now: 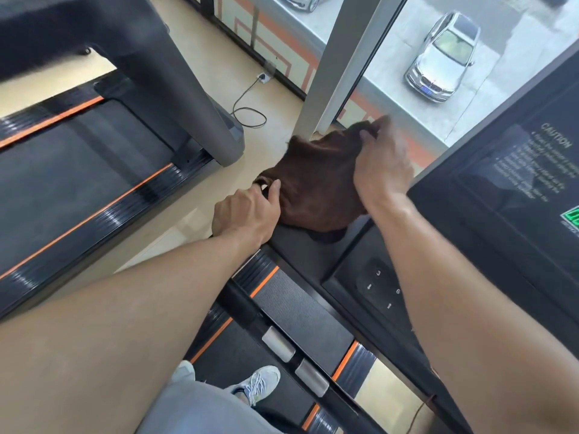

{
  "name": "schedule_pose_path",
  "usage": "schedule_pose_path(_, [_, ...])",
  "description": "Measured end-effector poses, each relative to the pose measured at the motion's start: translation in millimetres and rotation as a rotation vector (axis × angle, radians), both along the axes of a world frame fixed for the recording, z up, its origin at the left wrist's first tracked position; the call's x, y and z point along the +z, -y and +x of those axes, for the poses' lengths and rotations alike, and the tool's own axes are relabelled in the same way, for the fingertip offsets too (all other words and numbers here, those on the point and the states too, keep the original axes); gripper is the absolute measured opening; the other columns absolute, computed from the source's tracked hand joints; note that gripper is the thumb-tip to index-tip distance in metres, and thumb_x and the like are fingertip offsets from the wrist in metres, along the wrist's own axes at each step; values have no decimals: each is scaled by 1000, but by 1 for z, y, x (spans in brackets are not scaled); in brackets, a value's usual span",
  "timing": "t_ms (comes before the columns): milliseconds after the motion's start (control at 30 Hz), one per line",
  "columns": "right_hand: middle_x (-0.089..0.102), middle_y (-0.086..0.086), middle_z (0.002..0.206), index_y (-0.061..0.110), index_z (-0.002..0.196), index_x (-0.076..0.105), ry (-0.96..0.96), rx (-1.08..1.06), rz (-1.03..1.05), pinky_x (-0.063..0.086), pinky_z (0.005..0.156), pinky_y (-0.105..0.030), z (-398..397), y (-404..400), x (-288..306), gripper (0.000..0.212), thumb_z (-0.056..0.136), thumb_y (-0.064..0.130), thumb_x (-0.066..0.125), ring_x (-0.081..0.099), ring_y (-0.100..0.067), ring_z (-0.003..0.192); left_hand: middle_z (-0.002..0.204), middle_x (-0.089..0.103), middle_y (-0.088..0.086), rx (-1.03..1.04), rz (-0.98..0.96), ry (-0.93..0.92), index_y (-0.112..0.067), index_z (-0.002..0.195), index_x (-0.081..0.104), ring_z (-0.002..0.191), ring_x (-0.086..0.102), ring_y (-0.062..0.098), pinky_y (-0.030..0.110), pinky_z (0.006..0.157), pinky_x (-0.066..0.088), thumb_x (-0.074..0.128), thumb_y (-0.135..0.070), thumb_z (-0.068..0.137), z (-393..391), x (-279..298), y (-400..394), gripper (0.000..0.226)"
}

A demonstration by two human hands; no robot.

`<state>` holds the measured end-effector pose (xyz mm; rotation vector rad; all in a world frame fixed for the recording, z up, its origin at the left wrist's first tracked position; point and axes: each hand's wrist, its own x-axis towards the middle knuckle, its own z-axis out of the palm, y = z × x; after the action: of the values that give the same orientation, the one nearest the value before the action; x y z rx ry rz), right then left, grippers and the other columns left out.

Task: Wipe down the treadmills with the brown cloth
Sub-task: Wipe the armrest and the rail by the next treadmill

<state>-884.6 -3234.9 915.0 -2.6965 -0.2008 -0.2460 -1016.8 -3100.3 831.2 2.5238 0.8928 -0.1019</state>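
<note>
The brown cloth (316, 180) lies spread over the left end of the black treadmill console (313, 255) in front of me. My left hand (247, 211) grips the cloth's near left edge with curled fingers. My right hand (380, 161) pinches the cloth's far right corner and lifts it slightly. The console's dark screen (513, 170) with caution text is at the right, and a keypad (380, 289) sits below the cloth. A second treadmill (78, 158) with orange stripes stands to the left.
A grey upright (200, 98) of the left treadmill rises beside the beige floor gap. A power cable (247, 104) runs to a floor socket. A window pillar (338, 67) stands behind the cloth, with a silver car outside. My shoes (257, 383) stand on the belt.
</note>
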Motion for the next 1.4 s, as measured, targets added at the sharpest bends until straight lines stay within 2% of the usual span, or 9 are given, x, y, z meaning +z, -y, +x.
schedule_pose_path(100, [29,-11,163,23,155,34,-78,-7,-378,19,122,-52,27,3,9,56,102,24,52,24,-34,151,113,70,16,6,-9,-8,-14,121,66,104,64,39,44,88,43,15,-58,105,1,1,0,69])
schedule_pose_path(167, [8,-8,172,23,164,15,-217,160,-436,2,126,-57,21,-5,-3,66,106,33,45,3,-32,158,113,70,16,12,-16,-9,-15,123,66,104,63,39,43,88,42,13,-53,106,1,1,0,67])
schedule_pose_path(300, [5,-2,173,32,164,4,-431,298,-403,1,124,-62,-18,-17,-58,92,91,85,18,5,-32,158,112,70,16,11,-13,5,-16,123,65,102,64,39,43,87,42,13,-44,108,0,-1,-1,61])
schedule_pose_path(500, [42,-7,158,32,161,23,-395,230,-299,27,112,-58,24,-38,-68,78,95,75,20,42,-34,142,112,70,17,15,-4,6,-15,120,66,102,64,39,42,87,43,17,-41,108,1,-2,0,57])
schedule_pose_path(667, [-1,-7,173,25,165,2,-303,286,-360,-5,125,-58,-40,-28,-80,73,104,61,17,-3,-27,159,110,70,17,26,8,13,-14,116,67,101,64,40,43,86,43,20,-40,107,2,-2,0,55])
schedule_pose_path(767, [-10,-5,172,22,165,-4,-276,370,-408,-10,126,-52,-79,-9,-85,69,107,54,16,-14,-22,158,111,70,17,45,8,2,-15,116,67,103,64,40,43,88,42,23,-40,106,4,-2,0,52])
schedule_pose_path(967, [-1,3,173,33,164,10,-264,364,-347,-1,126,-56,-18,-21,-83,67,104,63,14,-2,-21,159,113,70,16,50,16,-11,-17,119,67,104,63,40,42,89,43,20,-42,107,3,-1,1,55])
schedule_pose_path(1167, [51,-7,146,28,139,55,-283,283,-296,31,106,-53,20,-51,-79,57,94,56,34,49,-31,132,109,70,14,42,47,-3,-16,117,67,99,62,38,40,80,35,18,-40,108,2,-2,3,56])
schedule_pose_path(1400, [53,6,150,25,127,63,-162,370,-145,17,122,-49,-13,-44,-82,41,105,37,31,29,-21,151,121,68,15,60,23,-2,-16,124,66,111,62,38,40,86,39,19,-43,108,0,2,3,56])
